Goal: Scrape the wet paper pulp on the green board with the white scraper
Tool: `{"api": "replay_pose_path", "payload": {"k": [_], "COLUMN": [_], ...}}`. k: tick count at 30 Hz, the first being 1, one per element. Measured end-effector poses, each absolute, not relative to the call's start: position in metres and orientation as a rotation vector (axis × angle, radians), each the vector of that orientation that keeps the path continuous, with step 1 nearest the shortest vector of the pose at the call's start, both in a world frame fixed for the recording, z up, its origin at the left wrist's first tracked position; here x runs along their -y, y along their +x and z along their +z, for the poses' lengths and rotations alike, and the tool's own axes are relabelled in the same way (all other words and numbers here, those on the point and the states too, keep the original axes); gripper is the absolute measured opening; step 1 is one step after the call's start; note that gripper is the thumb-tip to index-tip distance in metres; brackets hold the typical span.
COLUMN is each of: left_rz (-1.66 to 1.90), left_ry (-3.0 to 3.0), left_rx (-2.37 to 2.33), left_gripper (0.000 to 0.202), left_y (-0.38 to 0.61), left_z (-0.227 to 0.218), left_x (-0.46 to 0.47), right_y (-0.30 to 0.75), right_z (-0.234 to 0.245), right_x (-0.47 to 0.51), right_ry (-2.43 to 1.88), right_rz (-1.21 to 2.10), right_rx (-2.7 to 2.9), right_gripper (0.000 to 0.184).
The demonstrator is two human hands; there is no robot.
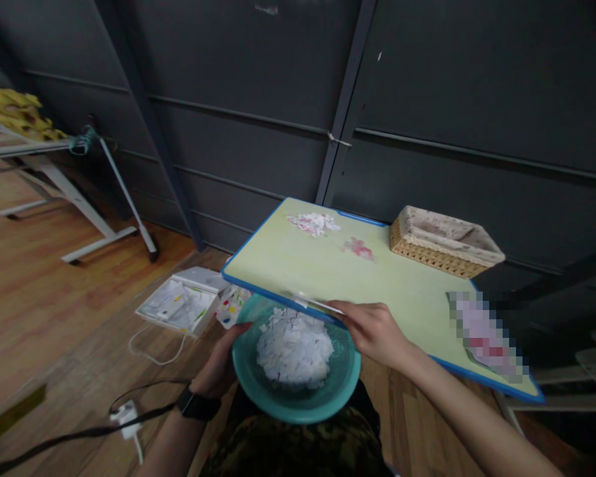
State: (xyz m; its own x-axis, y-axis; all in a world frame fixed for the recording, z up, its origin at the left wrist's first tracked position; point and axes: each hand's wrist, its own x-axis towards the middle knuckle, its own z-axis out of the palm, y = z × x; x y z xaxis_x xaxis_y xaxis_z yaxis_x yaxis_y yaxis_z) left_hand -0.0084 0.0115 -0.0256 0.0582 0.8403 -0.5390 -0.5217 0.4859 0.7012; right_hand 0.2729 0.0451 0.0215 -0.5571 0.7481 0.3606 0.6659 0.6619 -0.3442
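A teal plastic colander (298, 414), heaped with small white paper scraps (295, 348), is under the near edge of the small table. My left hand (223, 358) grips its rim on the left side. Over the colander's far right, at the table's blue edge, my right hand (372, 328) is closed on a thin white strip (322, 305). The strip lies along the edge, pointing left, and its exact kind is unclear. A small pile of white and pinkish scraps (315, 223) rests on the yellow-green tabletop (278, 258), beside a reddish smudge (360, 249).
A lined wicker basket (437, 255) stands at the table's back right; a pixelated flat item (487, 334) lies nearer. Left on the floor are an open white box (179, 305), cables and a power strip (126, 419). A dark wall (253, 99) rises behind.
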Motion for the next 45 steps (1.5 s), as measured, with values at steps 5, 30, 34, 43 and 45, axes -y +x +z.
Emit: {"api": "replay_pose_path", "payload": {"k": [5,30,34,43,45], "left_rz": [1.073,1.102,1.038,0.940,0.915], "left_ry": [0.399,0.321,0.183,-0.086,-0.117], "left_rx": [-1.078,-1.129,-1.178,-1.210,-1.183], "left_gripper": [0.044,0.035,0.007,0.052,0.057], "left_y": [-0.009,-0.001,0.008,0.031,0.036], "left_z": [-0.030,-0.052,-0.068,-0.118,-0.125], "left_x": [-0.010,-0.012,-0.006,0.007,0.009], "right_y": [0.269,0.351,0.350,0.365,0.370], "right_z": [0.033,0.053,0.054,0.059,0.054], "right_x": [-0.041,-0.234,-0.254,-0.274,-0.277], "right_ry": [-1.122,-1.653,-1.579,-1.571,-1.564], "right_rz": [0.320,0.086,0.175,0.314,0.387], "right_rx": [2.334,1.650,1.808,1.860,1.854], "right_gripper": [0.028,0.036,0.030,0.026,0.026]}}
